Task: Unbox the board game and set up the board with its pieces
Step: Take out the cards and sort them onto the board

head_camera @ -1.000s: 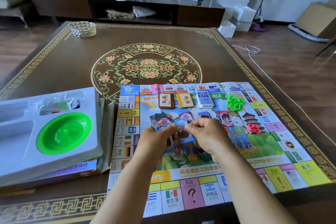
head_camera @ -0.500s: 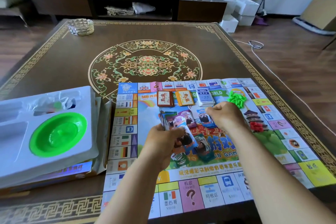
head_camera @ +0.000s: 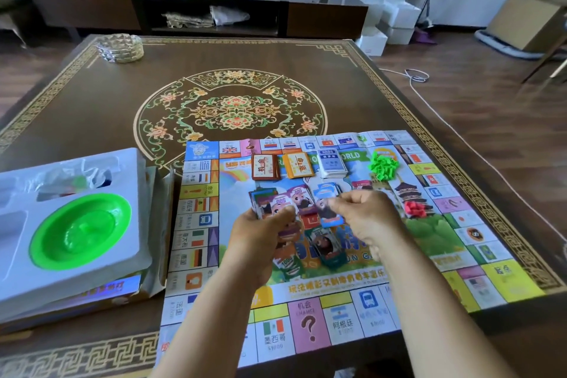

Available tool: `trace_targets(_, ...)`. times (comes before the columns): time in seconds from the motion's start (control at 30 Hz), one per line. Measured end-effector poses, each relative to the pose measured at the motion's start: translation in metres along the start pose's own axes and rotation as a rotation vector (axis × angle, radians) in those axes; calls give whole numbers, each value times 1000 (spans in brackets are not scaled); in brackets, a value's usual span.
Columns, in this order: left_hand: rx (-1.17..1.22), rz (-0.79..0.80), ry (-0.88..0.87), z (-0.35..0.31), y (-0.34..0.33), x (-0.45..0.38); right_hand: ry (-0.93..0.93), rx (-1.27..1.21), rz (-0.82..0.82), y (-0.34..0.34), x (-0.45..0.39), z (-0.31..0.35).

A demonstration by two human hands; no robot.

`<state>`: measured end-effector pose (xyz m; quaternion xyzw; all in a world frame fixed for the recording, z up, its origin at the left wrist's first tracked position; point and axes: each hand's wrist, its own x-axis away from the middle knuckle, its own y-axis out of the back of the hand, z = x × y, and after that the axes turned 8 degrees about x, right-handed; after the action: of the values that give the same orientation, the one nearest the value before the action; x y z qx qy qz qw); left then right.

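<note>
Resting at the left edge of the surface (head_camera: 122, 95): a white tray (head_camera: 129, 242) stacked on the flattened box (head_camera: 116, 293). Tray contents: one green bowl (head_camera: 80, 232) in its round well; a clear bag (head_camera: 72, 176) of small pieces in the far compartment, pieces too blurred to tell.

Board (head_camera: 478, 258): paper sheet, laid flat at the near right corner of the surface, its near edge reaching the surface's near edge. Border of flag and price squares, a pink square with a question mark on the near side, cartoon art in the middle.

On the board, far side, in a row: brown deck (head_camera: 265, 166), orange deck (head_camera: 299, 165), blue deck (head_camera: 333, 163), green pieces (head_camera: 383, 164) in a heap. Red pieces (head_camera: 414, 209) in a heap toward the right edge. Loose notes (head_camera: 326, 250) lie on the middle of the board.

Left hand (head_camera: 260, 239): fingers curled round a fanned wad of notes (head_camera: 273, 202), held above the board's middle. Right hand (head_camera: 368, 218): fingers pinched together on one blue note (head_camera: 328, 205), just beside the wad.

Surface: dark brown, gold key-pattern border, floral medallion at centre. A glass dish (head_camera: 120, 47) at the far left corner.

Room: wood floor, low dark cabinet (head_camera: 322, 17) beyond the far edge, white cable (head_camera: 417, 75) on the floor to the right, cardboard carton (head_camera: 521, 20) at far right.
</note>
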<state>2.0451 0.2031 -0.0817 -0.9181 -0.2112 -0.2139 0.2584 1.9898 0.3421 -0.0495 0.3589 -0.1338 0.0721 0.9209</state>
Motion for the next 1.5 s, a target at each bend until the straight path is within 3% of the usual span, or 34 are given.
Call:
trace_targets(0.1,7,8,-1,-1,1,-1,13,87,-94,3,-26,0)
trace_targets(0.33,29,-2,26,-4,2,-3,-24,297,-139,-12,-68,-9)
trace_targets(0.43,15,8,26,-3,3,-5,22,168,-131,-10,-53,-5)
trace_targets(0.63,-7,57,7,3,-1,-1,40,-154,201,-19,1,4)
trace_targets(0.87,23,10,-6,3,1,-3,-29,-268,88,-30,-2,-5)
trace_targets(1.27,10,-99,-16,-1,6,-7,-21,-295,84,-25,-1,-5)
trace_targets(1.33,26,-119,-26,-2,8,-8,10,-232,22,-24,-5,-5)
trace_targets(1.43,17,-122,-22,-3,9,-7,73,69,-103,-27,-20,0)
trace_targets(1.5,15,-130,-15,-3,9,-7,73,178,-95,-34,-30,7)
